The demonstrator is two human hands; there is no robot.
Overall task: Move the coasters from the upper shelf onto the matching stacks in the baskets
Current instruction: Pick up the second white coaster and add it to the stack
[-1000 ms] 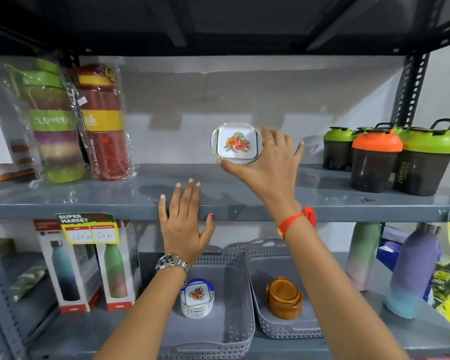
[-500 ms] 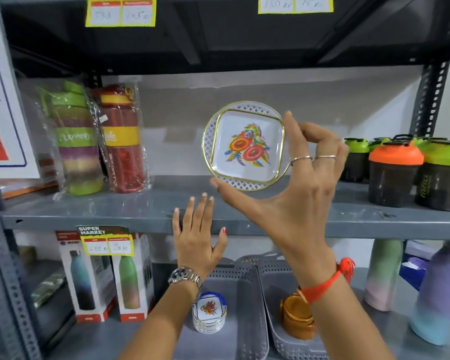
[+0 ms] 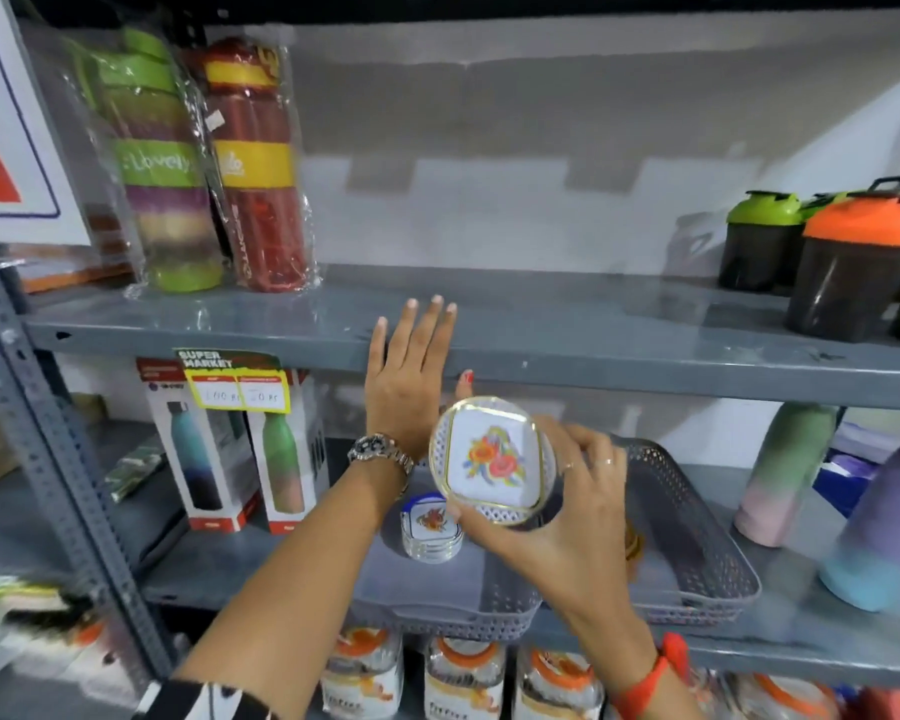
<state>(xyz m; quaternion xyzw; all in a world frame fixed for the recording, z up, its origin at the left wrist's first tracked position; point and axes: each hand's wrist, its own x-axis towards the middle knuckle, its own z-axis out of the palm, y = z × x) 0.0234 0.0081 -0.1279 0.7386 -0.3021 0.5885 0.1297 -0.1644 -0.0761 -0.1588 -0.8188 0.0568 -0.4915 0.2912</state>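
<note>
Holding the flower coaster by its rim, the right hand is the closest thing to us. Its fingers curl round the far edge and the thumb sits under the near edge. The coaster is tipped up, so its picture side faces us.

Just below and to the left of it is the matching stack. That stack stands in the left basket. It has the same white face with a flower on it. So the coaster needs to go down and a little left, and it needs to be laid flat, I think. The right hand is much nearer to the stack than the left one.

Farther back, the left hand is open and flat. Its fingertips rest on the edge of the upper shelf. It holds nothing.

The right basket is partly hidden by the right hand. Only a small bit of something brown peeks out there, so I cannot tell what it is. The picture is blurry at the edges.
</note>
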